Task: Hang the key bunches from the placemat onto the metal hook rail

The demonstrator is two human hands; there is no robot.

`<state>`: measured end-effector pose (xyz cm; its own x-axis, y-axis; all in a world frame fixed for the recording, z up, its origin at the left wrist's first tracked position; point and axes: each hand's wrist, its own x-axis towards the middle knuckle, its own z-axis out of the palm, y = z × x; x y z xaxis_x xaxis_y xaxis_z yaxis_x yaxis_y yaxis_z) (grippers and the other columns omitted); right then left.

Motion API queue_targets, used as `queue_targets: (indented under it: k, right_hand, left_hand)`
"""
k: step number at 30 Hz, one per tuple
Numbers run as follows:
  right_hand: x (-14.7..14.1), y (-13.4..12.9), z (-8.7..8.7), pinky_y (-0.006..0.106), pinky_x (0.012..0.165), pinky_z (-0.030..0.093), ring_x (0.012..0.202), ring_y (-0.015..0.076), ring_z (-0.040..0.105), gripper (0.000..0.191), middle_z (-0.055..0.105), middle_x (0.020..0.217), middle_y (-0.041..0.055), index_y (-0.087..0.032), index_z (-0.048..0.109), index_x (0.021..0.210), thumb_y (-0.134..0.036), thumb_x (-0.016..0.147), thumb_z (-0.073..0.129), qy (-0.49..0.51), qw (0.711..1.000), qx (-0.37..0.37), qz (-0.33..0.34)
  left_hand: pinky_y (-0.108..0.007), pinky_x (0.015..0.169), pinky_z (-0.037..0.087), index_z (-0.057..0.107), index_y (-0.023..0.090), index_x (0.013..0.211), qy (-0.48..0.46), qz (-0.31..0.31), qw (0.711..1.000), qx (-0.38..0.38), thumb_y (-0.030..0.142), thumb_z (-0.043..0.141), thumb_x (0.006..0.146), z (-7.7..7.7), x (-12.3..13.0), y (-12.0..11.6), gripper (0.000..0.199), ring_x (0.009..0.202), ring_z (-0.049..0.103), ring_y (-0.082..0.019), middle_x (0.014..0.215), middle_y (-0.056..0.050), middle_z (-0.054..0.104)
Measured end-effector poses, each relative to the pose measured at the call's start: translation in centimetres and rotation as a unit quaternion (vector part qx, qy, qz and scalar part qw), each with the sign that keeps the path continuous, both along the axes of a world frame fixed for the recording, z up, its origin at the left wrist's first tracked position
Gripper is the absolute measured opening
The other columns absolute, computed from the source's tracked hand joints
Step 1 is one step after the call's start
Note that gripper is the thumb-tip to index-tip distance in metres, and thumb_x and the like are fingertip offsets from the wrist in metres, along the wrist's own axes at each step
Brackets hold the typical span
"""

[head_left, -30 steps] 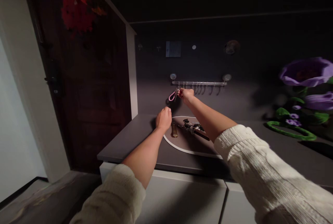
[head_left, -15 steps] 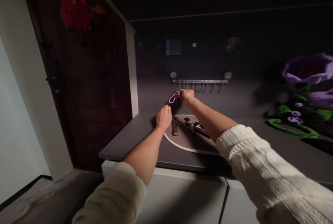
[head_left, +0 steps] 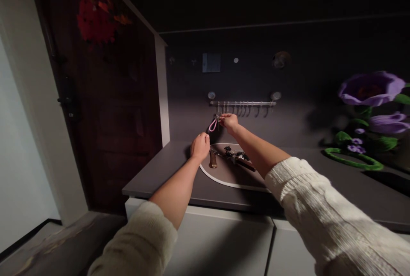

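My right hand (head_left: 229, 122) pinches a small bunch of keys (head_left: 218, 118) just below the left end of a clear hook rail (head_left: 248, 104) on the dark wall. A pink strap loop (head_left: 210, 127) hangs from the bunch, left of my fingertips. Whether the key ring is on a hook is too small to tell. My left hand (head_left: 200, 147) is lower, over the left edge of a round mat (head_left: 224, 177), fingers curled and their inside hidden. On the mat lie a brown fob (head_left: 213, 160) and several dark and metal keys (head_left: 235, 156), partly behind my right forearm.
Several clear hooks line the rail. Purple artificial flowers (head_left: 371, 90) with a green base (head_left: 352, 160) stand on the grey counter (head_left: 153, 173) at the right. A dark door (head_left: 124, 130) with a handle (head_left: 65, 101) is at the left. White cabinet fronts (head_left: 221, 242) are below the counter.
The view has shifted slightly, so the wall things sit a little lower and further left. My right hand stays at the rail's left end with the keys; my left hand keeps its place at the mat.
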<state>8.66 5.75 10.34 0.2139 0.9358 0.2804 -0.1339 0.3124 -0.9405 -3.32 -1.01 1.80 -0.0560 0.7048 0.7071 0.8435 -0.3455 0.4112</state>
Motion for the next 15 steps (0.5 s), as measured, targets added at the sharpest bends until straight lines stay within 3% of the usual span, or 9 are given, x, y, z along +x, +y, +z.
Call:
queue_targets:
  k: [5,8,15]
  right_hand:
    - [0.7,-2.1,-0.3,0.016,0.045,0.043,0.04,0.0034,0.046,0.017,0.051,0.049,-0.0041,-0.013,0.049,0.065,0.003,0.069,0.052,-0.005,1.0,-0.023,0.007]
    - [1.3,-3.8,-0.9,0.017,0.045,0.042,0.042,0.004,0.047,0.015,0.054,0.054,-0.0025,-0.013,0.05,0.067,0.002,0.069,0.053,-0.026,0.998,-0.026,0.044]
    - [3.0,-6.7,-4.0,0.017,0.049,0.041,0.049,0.0055,0.051,0.01,0.06,0.064,0.0015,-0.012,0.055,0.074,-0.004,0.072,0.051,-0.156,0.981,-0.004,0.115]
  left_hand:
    - [-0.025,0.072,0.039,0.057,0.018,0.083,-0.006,-0.009,1.0,0.007,0.025,0.032,0.086,0.1,-0.3,-0.3,0.026,0.08,0.055,-0.015,0.084,-0.006,0.062]
    - [-0.025,0.071,0.039,0.059,0.018,0.08,-0.008,-0.022,1.0,-0.012,0.026,0.035,0.084,0.1,-0.5,-0.3,0.026,0.077,0.055,-0.014,0.081,-0.006,0.062]
    - [-0.024,0.07,0.04,0.062,0.016,0.081,-0.032,-0.073,0.995,-0.054,0.025,0.044,0.079,-0.4,-1.0,0.2,0.021,0.072,0.054,-0.012,0.079,-0.004,0.064]
